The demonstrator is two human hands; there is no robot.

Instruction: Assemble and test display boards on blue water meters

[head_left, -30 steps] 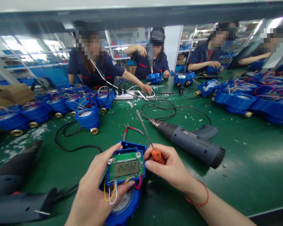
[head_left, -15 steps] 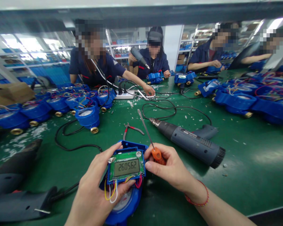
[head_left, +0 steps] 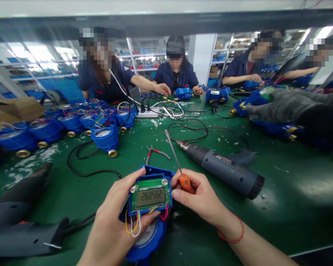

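Note:
My left hand grips a green circuit board with a lit-up number display, set in a blue plastic housing. Yellow, white and red wires hang from the board's lower edge. Below it lies the blue water meter, its dial partly covered by my thumb and the board. An orange-handled screwdriver is held in my right hand, its blade pointing up and away. My right thumb and forefinger are at the housing's right edge. Red-handled side cutters lie just beyond the housing.
A heat gun lies to the right, another heat gun at near left. Several blue meters stand at left, near a power strip. Co-workers sit opposite; a grey-gloved hand reaches in from the right over meters. Cables cross the green table.
A gloved arm has entered from the right. The co-worker opposite has no heat gun in hand now, and the left co-worker's hand has moved back. My hands keep nearly the same pose.

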